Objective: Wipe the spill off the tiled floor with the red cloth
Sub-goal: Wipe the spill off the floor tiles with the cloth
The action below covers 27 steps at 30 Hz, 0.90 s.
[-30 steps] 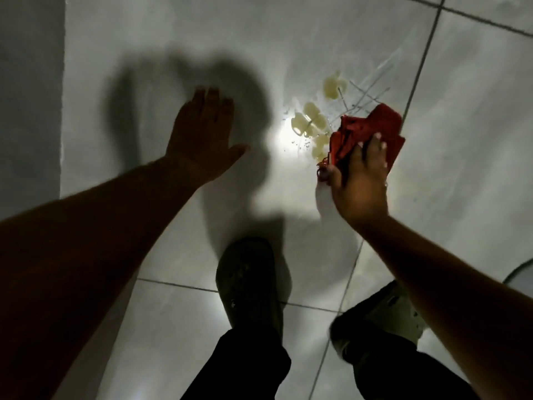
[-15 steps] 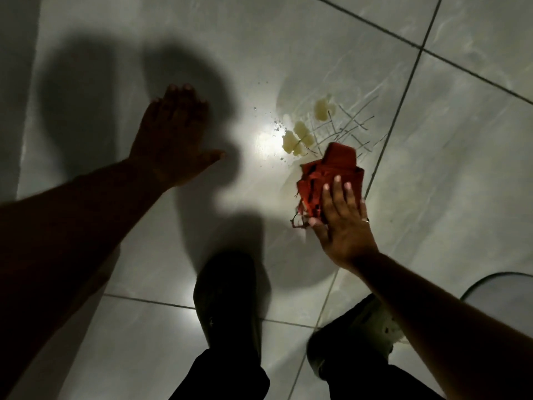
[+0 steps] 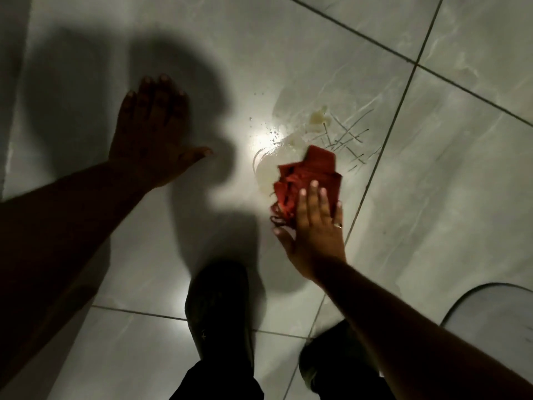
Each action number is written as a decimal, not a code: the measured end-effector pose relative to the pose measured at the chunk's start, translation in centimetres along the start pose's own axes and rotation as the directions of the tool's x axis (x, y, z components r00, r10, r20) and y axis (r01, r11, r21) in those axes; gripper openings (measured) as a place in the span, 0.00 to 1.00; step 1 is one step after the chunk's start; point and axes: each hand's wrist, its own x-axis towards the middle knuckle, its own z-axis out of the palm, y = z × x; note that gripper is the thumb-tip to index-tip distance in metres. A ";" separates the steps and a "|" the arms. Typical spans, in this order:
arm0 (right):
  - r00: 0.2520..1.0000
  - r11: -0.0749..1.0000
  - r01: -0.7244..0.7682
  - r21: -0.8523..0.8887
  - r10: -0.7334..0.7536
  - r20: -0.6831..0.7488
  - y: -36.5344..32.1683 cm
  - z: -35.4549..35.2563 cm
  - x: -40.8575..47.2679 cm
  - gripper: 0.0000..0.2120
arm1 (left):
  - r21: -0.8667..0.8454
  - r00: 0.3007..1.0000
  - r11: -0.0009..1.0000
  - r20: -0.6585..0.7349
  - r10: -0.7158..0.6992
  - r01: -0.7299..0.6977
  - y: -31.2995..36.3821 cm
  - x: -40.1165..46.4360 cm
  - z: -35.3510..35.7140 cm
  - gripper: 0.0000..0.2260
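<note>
A crumpled red cloth (image 3: 310,174) lies on the pale tiled floor (image 3: 432,183), pressed flat under the fingers of my right hand (image 3: 313,226). A creamy yellowish spill (image 3: 291,141) is smeared along the cloth's left and far edges, with another blob (image 3: 318,121) and thin streaks farther out. My left hand (image 3: 153,140) rests flat on the floor to the left, fingers spread, holding nothing.
Two dark shoes stand below the hands, one (image 3: 219,310) in the middle and one (image 3: 326,362) to the right. A rounded grey mat or lid with a dark rim (image 3: 490,310) sits at the lower right. Dark grout lines (image 3: 383,145) cross the tiles.
My right hand has dragged the red cloth toward me and leftward over the spill, smearing the separate blobs into a wet patch. My left hand stays planted.
</note>
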 end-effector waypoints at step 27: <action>0.814 0.745 -0.519 0.418 0.580 -0.023 2.4 -6.2 11.9 0.45 | -0.089 0.997 0.996 -0.083 0.003 -0.010 1.6 2.0 -1.5 0.45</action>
